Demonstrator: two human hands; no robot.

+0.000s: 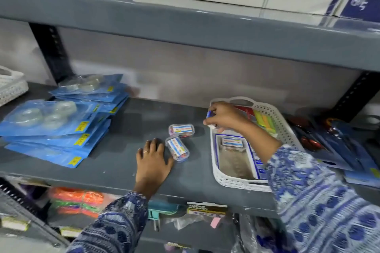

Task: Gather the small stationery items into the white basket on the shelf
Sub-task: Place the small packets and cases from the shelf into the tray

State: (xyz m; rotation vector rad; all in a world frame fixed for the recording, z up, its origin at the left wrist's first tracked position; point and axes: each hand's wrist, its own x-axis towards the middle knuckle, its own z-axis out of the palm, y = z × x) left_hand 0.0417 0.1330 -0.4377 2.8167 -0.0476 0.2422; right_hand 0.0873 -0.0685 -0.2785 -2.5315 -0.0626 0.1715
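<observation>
The white perforated basket (225, 181) stands on the grey shelf (115, 162) at the right. Inside lie a clear case (231, 142), a blue-edged pack and coloured highlighters (265, 122). My right hand (223, 116) hovers over the basket's left rim, shut on a small white and blue item (209, 115). Two small clear plastic cases with coloured clips lie on the shelf: one (182, 130) farther back, one (177, 149) nearer. My left hand (153, 160) rests flat on the shelf, fingers spread, its thumb touching the nearer case.
A stack of blue tape packs (61, 117) covers the shelf's left side. Another white basket (11, 86) sits at the far left. Scissors packs (337, 141) lie right of the basket. Boxes stand on the shelf above; orange and green goods fill the shelf below.
</observation>
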